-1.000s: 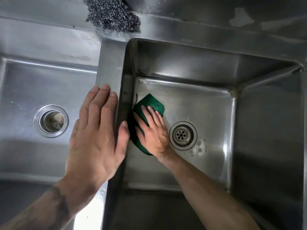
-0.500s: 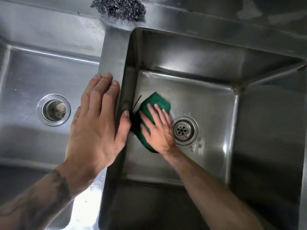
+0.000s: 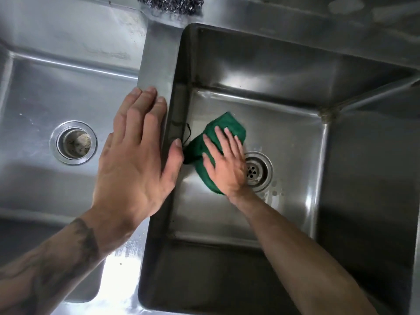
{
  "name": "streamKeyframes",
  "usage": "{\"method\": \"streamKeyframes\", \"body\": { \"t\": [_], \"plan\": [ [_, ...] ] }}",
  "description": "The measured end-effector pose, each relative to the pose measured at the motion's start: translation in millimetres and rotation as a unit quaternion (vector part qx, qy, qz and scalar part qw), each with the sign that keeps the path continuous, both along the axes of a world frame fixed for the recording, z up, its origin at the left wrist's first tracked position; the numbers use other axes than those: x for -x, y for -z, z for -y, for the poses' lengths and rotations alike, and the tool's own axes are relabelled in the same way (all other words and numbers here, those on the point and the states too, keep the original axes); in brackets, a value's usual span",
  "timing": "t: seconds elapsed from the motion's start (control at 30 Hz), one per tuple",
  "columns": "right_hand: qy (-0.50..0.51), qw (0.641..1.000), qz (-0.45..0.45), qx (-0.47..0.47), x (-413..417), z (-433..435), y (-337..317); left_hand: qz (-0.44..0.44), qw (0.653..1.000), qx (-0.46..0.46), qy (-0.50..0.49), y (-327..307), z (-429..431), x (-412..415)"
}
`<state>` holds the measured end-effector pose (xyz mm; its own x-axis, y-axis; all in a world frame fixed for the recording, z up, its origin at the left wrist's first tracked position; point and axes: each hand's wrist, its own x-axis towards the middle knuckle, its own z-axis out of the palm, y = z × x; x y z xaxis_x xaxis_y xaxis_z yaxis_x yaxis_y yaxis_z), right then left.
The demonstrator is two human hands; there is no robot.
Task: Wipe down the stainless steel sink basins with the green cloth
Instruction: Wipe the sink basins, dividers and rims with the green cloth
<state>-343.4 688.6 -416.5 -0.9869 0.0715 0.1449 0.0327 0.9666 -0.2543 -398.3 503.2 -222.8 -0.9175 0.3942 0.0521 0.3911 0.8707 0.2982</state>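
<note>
Cloth slid twd drain under R hand.

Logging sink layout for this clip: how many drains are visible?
2. The left drain sits in the left basin; the right drain sits in the right basin, partly under the right hand.

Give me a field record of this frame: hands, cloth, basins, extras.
left hand: flat, fingers straight, resting on the divider between basins
right hand: fingers straight, pressing green cloth onto right basin floor
green cloth: beside right drain, near the basin's left wall
left basin: left drain uncovered, no hand in it
steel wool: on back ledge, at top edge of view
</note>
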Motion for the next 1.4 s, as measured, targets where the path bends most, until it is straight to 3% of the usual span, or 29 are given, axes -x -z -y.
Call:
{"method": "streamKeyframes", "body": {
  "t": [0.1,0.17,0.3,0.43,0.6,0.67,0.8,0.93,1.1,1.17,1.3,1.4],
  "plan": [
    [0.151,0.988,0.018,-0.002,33.7,-25.8,-4.2,-0.003,1.0,0.004,0.004,1.7,0.7,1.0],
    [0.184,0.982,0.031,0.009,37.8,-8.5,-4.7,-0.003,1.0,0.005,0.005,1.9,1.8,0.6],
    [0.024,0.998,0.037,0.035,-12.1,45.5,-3.1,0.006,1.0,-0.007,-0.001,-0.1,1.5,-0.5],
    [-0.089,0.996,0.017,0.021,-23.2,20.0,0.3,0.018,1.0,0.005,-0.006,-1.7,0.7,-0.7],
    [0.121,0.993,0.012,-0.005,30.3,-25.0,0.1,0.008,1.0,0.016,0.001,0.7,2.4,0.9],
    [0.148,0.989,0.012,0.013,29.0,-3.4,0.4,0.01,1.0,0.008,0.002,0.3,2.3,-0.1],
    [-0.042,0.998,0.012,0.053,-37.7,56.1,3.8,0.017,1.0,0.024,-0.002,-1.9,1.4,1.2],
    [-0.154,0.986,0.001,0.056,-67.6,34.2,9.5,0.016,0.999,0.039,-0.006,-2.8,0.7,0.1],
    [0.046,0.998,0.031,0.011,-29.7,13.0,3.6,0.02,0.999,0.043,-0.01,-4.9,-1.0,-1.2],
    [0.066,0.997,0.04,0.03,-33.4,39.5,2.3,0.021,0.999,0.04,-0.012,-5.4,-0.4,-0.5],
    [-0.143,0.985,0.059,0.07,-82.4,61.9,11.0,0.01,1.0,0.024,-0.011,-7.2,-0.4,-1.9],
    [-0.261,0.961,0.087,0.029,-102.7,23.2,10.5,0.011,0.999,0.025,-0.019,-9.8,0.8,-15.5]
  ]
}}
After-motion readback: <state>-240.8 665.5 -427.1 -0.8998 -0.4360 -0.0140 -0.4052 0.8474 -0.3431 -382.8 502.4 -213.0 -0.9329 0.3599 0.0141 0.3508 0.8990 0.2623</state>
